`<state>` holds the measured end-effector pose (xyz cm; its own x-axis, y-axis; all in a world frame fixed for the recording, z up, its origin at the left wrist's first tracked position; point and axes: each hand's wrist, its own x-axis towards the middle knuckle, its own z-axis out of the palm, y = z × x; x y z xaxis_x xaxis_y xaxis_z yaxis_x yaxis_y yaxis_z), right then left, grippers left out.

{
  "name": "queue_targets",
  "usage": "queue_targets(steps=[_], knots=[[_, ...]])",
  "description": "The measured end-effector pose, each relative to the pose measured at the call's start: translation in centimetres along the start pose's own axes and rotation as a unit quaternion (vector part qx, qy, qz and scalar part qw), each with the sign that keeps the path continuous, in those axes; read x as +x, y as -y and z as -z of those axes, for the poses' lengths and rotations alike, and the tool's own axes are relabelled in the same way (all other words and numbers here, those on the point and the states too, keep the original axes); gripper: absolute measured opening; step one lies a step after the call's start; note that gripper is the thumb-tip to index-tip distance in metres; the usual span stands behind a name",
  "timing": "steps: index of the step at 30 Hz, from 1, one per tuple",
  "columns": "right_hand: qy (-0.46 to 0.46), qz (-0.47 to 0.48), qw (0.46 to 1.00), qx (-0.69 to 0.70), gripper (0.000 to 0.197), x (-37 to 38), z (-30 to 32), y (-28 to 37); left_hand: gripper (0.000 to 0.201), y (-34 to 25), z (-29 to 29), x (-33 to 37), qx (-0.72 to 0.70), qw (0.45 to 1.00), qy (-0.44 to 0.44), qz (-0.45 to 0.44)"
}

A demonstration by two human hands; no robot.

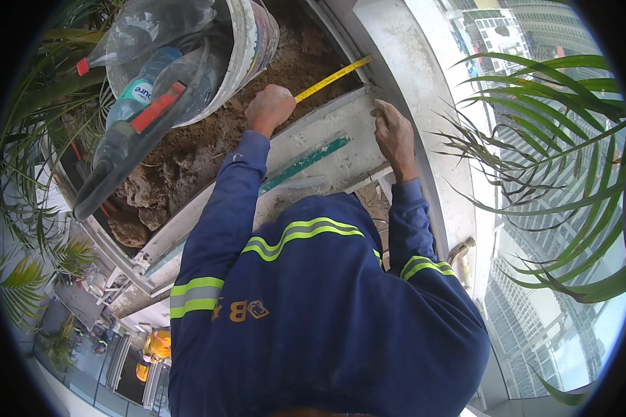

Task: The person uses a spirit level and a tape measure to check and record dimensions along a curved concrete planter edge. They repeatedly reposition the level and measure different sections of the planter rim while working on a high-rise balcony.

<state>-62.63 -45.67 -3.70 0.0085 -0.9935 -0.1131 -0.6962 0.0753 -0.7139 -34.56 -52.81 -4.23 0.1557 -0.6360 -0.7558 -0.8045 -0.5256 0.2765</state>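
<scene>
Left hand (270, 110): placed at eleven o'clock, above the soil; closed in a fist, by which the yellow measuring tape (332, 79) is gripped.
Yellow measuring tape: located at twelve o'clock; drawn out from the fist toward one o'clock, its far end laid at the frame's corner.
Right hand (395, 132): placed between one and two o'clock, near the white ledge (360, 118); fingers half curled; whether anything is held within cannot be told.
White ledge: marked by a green strip (305, 164), set below the left hand.
Soil (149, 191): brown, lumpy, enclosed by a frame, spread from twelve toward nine o'clock.
Bucket (242, 52): white, tilted, positioned between ten and eleven o'clock; clear plastic bottles (133, 94) are held in it.
Long grey item (122, 163): fitted with a red section, crossed in front of the bottles; kind not determined.
Palm fronds (570, 142): seen between two and four o'clock.
Person in orange (160, 344): seen between seven and eight o'clock, well apart.
</scene>
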Motion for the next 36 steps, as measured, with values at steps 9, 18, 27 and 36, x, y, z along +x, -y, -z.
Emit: queue_targets(steps=[9,18,27,36], knots=[[0.042,-0.047,0.99,-0.125,0.045,6.6,-2.9,1.8,0.034,3.4,-0.6,1.0,-0.132,0.991,0.002,-0.034],[0.007,0.101,0.99,-0.094,0.043,13.7,-6.8,3.8,0.026,7.4,-0.7,-1.6,-0.303,0.951,-0.04,-0.041],[0.059,0.034,0.994,-0.091,0.051,14.9,-6.6,4.9,0.025,8.8,-1.0,-2.1,-0.314,0.947,-0.054,-0.047],[0.054,0.015,0.992,-0.115,0.038,15.9,-7.1,4.7,0.027,9.2,-0.9,-1.8,-0.308,0.949,-0.048,-0.047]])
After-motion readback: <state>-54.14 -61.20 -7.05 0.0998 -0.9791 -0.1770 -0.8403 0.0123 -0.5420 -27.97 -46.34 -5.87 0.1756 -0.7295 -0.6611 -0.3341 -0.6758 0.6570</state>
